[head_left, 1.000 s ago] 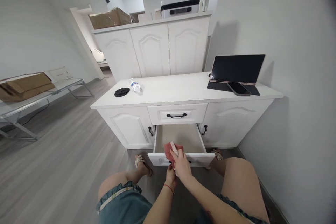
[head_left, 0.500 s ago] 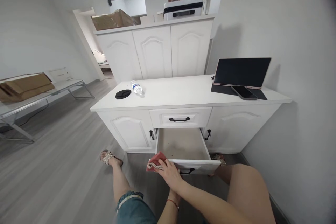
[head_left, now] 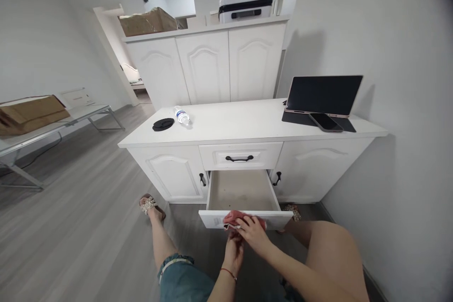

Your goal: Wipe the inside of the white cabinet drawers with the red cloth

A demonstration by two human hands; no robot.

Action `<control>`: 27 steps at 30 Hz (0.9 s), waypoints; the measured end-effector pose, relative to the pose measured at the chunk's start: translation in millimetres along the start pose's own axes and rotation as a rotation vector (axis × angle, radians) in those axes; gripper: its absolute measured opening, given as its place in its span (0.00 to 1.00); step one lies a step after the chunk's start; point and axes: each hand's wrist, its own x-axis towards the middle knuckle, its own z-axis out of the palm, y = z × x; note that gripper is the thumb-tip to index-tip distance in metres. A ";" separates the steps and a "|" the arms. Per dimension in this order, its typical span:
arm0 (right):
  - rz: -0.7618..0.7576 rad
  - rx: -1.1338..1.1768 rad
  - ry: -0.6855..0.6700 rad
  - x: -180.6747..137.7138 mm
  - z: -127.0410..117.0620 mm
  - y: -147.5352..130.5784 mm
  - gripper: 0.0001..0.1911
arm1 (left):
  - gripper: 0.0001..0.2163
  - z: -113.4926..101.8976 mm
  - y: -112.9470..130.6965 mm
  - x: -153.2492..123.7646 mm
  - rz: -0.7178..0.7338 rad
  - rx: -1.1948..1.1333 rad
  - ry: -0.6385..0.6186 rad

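A white drawer (head_left: 211, 219) is pulled out of the cabinet, and its bare inside shows. On its front panel lies a folded red cloth (head_left: 233, 218) with a pale edge. My right hand (head_left: 255, 235) is closed over this cloth and presses it flat against the panel. Just below it, my left hand (head_left: 233, 251), with a red string at the wrist, has its fingers curled up near the panel's lower edge. What those fingers hold is hidden. The cloth and my right hand cover the drawer's handle.
On the white cabinet top (head_left: 233, 122) are a water bottle (head_left: 182, 116), a black round object (head_left: 163, 124), a tablet (head_left: 323, 95) and a phone (head_left: 326, 122). Black handles (head_left: 277, 179) stick out beside the drawer. My knees flank it.
My right hand has slid the red cloth rightward from the drawer front's left corner to its middle. My left hand, earlier partly behind the right wrist, now shows below the cloth.
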 end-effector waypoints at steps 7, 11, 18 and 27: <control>0.244 -0.079 0.131 -63.9 -8.7 52.5 0.26 | 0.08 -4.3 -20.9 19.7 -0.035 -0.065 -0.011; 0.415 -0.065 0.333 -83.1 6.3 64.6 0.24 | 0.10 6.0 -13.8 25.3 -0.023 0.059 0.070; 0.866 0.321 0.610 -72.8 45.3 61.7 0.20 | 0.14 12.6 -10.5 31.8 0.002 0.179 0.086; 1.346 0.757 0.797 -40.7 72.3 44.0 0.40 | 0.15 9.8 -10.7 34.6 0.004 0.221 0.084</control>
